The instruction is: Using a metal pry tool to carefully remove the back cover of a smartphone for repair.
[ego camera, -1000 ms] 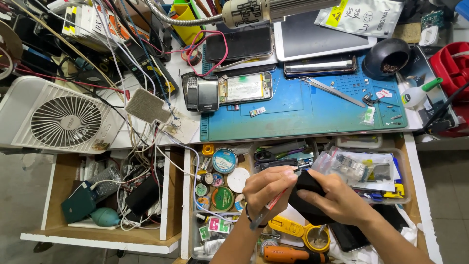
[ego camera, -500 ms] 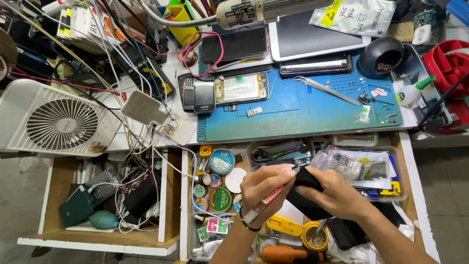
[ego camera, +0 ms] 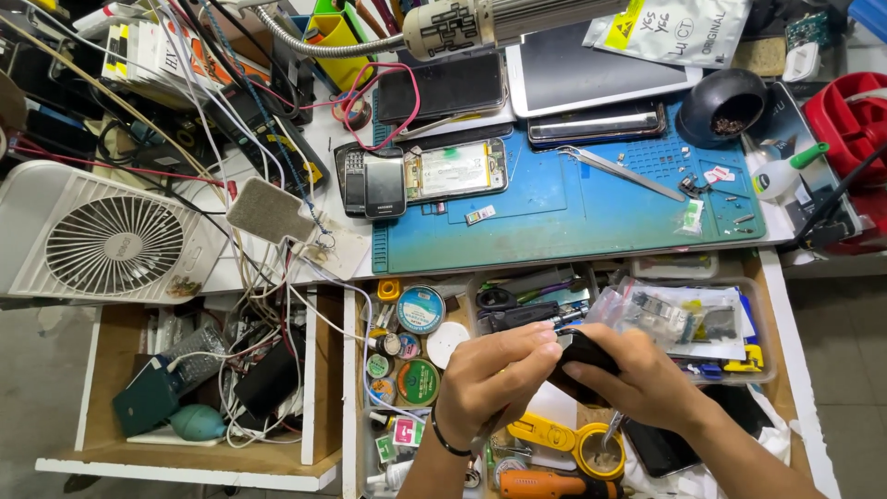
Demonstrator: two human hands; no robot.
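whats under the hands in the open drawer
Under the left hand and right hand, which grip a black device, lie a yellow tape measure and an orange tool. Anything directly beneath is covered.

Both hands met over the open wooden drawer (ego camera: pixel 774 305): the left hand (ego camera: pixel 490 374) and right hand (ego camera: pixel 642 379) pinched a small black rectangular object (ego camera: pixel 584 356), possibly a phone, near the drawer's middle, above a yellow tape measure (ego camera: pixel 577 442).

Blue work mat (ego camera: pixel 573 208), white fan (ego camera: pixel 106 242), red bin (ego camera: pixel 850 115), black phone (ego camera: pixel 582 356), yellow tape measure (ego camera: pixel 573 442)
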